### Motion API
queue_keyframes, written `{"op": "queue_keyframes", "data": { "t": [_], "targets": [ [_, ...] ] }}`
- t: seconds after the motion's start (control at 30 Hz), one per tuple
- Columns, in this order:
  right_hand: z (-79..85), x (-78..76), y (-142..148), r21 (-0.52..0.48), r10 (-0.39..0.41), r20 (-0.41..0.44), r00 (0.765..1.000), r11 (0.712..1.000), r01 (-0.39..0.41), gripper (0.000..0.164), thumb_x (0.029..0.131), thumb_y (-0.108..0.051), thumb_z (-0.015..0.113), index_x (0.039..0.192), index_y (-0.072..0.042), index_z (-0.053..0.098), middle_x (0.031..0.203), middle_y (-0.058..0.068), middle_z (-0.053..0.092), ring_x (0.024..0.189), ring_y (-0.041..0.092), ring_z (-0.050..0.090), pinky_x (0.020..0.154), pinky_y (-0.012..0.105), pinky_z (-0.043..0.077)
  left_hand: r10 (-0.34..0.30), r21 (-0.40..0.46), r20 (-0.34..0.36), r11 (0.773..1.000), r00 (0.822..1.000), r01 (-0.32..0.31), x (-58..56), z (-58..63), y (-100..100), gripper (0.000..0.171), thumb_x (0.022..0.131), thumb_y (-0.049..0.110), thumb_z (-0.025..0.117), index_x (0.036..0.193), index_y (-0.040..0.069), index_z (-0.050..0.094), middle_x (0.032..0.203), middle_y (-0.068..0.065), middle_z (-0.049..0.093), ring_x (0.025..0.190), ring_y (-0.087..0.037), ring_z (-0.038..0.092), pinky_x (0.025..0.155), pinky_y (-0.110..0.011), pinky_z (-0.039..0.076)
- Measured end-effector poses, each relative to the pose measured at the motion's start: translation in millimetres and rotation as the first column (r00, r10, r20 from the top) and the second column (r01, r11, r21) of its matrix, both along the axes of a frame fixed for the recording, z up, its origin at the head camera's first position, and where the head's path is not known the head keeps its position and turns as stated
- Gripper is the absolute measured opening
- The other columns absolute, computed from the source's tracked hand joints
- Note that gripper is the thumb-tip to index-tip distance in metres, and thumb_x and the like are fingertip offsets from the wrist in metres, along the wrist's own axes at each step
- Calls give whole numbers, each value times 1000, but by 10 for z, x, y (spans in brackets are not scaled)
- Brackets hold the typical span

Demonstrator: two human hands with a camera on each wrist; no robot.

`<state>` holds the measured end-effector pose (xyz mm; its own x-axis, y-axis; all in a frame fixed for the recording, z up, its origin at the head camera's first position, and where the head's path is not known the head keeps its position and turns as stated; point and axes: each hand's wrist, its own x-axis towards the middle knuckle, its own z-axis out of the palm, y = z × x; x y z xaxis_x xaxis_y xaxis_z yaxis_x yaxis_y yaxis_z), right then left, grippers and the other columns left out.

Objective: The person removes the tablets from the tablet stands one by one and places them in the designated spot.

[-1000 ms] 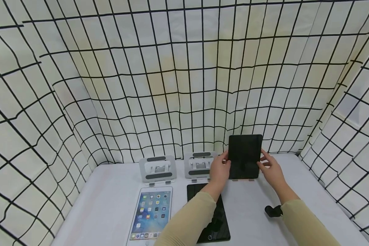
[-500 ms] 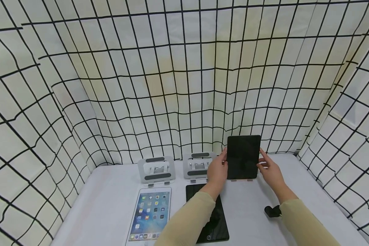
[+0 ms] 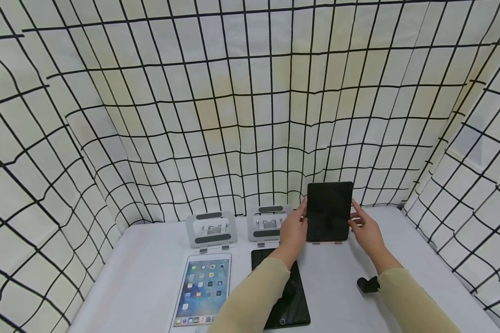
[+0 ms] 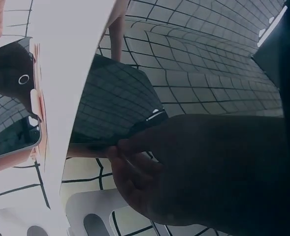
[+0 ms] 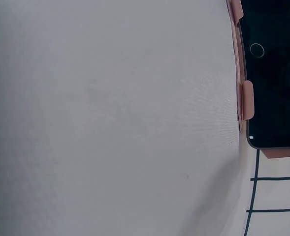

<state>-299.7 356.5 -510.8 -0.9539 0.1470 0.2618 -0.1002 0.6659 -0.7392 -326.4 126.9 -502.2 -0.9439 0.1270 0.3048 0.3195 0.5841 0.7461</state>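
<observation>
A black-screened tablet (image 3: 329,211) stands propped up at the back right of the table. Its lower edge sits behind the two small lips of a pink tablet stand (image 3: 326,243), whose lips show closely in the right wrist view (image 5: 248,101). My left hand (image 3: 293,233) holds the tablet's left edge, thumb toward the front. At the opposite edge, my right hand (image 3: 365,231) pinches the side between thumb and fingers. The round home button (image 5: 257,50) is at the bottom of the tablet. Most of the stand is hidden behind it.
Two grey tablet stands, a left one (image 3: 211,230) and a middle one (image 3: 266,224), rest at the back. A white tablet (image 3: 203,289) with a lit screen lies at front left. Another black tablet (image 3: 298,300) lies partly under my left sleeve. Gridded white cloth (image 3: 250,106) encloses the table.
Both hands keep hold of the propped tablet. The whole view has shifted slightly; the hands and tablet show almost no movement of their own.
</observation>
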Motion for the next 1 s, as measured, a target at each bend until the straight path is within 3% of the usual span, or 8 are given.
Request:
{"op": "queue_keyframes", "data": {
  "t": [0.47, 0.77, 1.0],
  "targets": [
    [72, 30, 19, -26, 24, -16, 1000, 999, -24, 69, 99, -1, 55, 158, -20, 26, 119, 24, 58, 106, 37, 62, 75, 33, 56, -36, 94, 83, 995, 996, 28, 9, 70, -47, 69, 98, 12, 63, 149, 50, 36, 113, 11, 66, 102, -10, 61, 76, -29, 50],
    [161, 66, 14, -36, 45, -15, 999, 998, -45, 68, 99, -1, 55, 158, -19, 27, 119, 24, 59, 106, 36, 62, 74, 28, 55, -53, 97, 57, 994, 997, 47, 10, 126, -76, 66, 97, 11, 63, 150, 43, 41, 111, 8, 67, 97, -11, 62, 68, -27, 48],
    [173, 85, 60, -31, 39, 0, 999, 999, -39, 69, 99, -1, 55, 158, -21, 25, 120, 24, 59, 105, 36, 63, 73, 27, 55, -77, 110, 64, 991, 995, 70, 27, 133, -70, 67, 97, 12, 63, 149, 46, 40, 111, 8, 67, 96, -10, 61, 65, -26, 47]
  ]
}}
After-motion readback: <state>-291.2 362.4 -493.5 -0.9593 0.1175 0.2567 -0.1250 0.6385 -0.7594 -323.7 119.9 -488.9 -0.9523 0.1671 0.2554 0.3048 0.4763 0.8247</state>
